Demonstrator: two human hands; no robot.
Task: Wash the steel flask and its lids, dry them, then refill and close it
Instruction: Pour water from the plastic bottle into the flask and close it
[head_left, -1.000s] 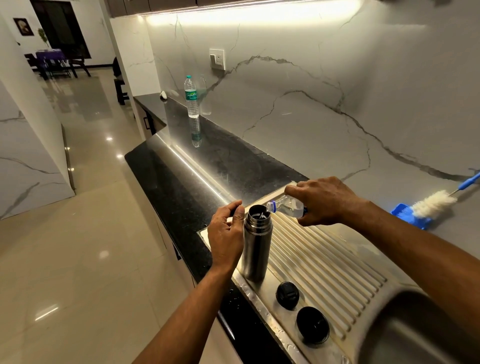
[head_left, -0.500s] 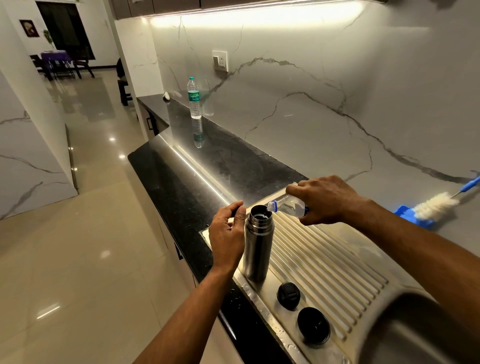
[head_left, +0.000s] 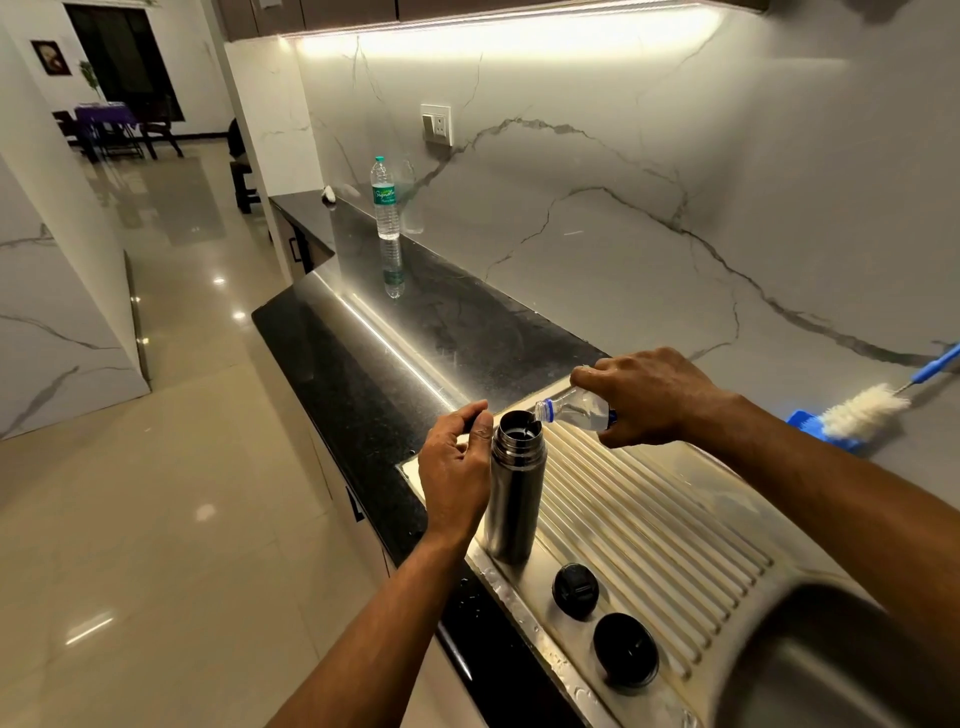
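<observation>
Steel flask (head_left: 511, 499) stands upright at frame centre on the drainboard (head_left: 660, 525), our left hand (head_left: 454, 480) curled around it, our right hand (head_left: 644, 397) gripping the small bottle (head_left: 571, 408), mouth tilted left over the flask's opening.

Sealed water bottle (head_left: 385, 198) upright; blue-handled brush (head_left: 866, 409) against backsplash.

The dark steel flask (head_left: 513, 493) stands upright and uncapped on the ribbed drainboard (head_left: 670, 525); two black lids (head_left: 575, 591) (head_left: 626, 650) lie just nearer, to its right.
</observation>
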